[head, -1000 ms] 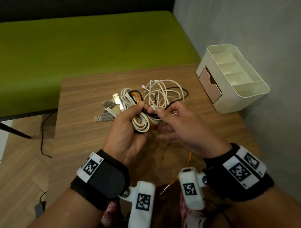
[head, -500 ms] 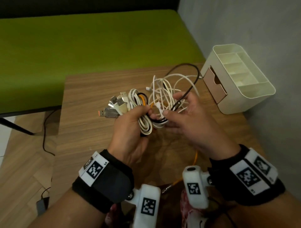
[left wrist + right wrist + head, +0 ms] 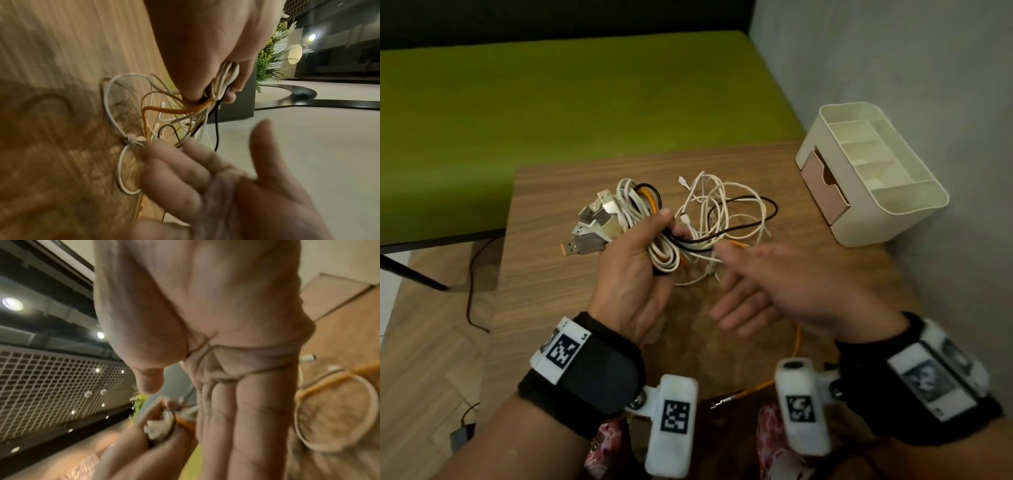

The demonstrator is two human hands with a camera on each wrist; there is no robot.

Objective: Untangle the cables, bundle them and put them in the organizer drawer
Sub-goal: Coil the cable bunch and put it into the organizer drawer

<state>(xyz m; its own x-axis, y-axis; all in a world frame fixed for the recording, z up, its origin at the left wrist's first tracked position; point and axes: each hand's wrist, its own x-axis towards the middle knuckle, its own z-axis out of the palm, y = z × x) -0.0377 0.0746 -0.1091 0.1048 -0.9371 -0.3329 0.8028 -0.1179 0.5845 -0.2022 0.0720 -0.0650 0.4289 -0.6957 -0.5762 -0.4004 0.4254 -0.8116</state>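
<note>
My left hand [image 3: 631,274] clutches the coiled cables [image 3: 661,236], rubbery white, black and orange loops, left of the cream plastic organizer [image 3: 873,171]; my right hand [image 3: 774,287], blurred, seems spread and empty beside them.

Bare tabletop [image 3: 784,192] lies open between the loose cables [image 3: 726,212] and the organizer [image 3: 873,171], whose drawer [image 3: 822,192] faces that gap

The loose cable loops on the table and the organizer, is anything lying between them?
No. In the head view, only bare wooden table separates the loose cable loops from the organizer.
</note>
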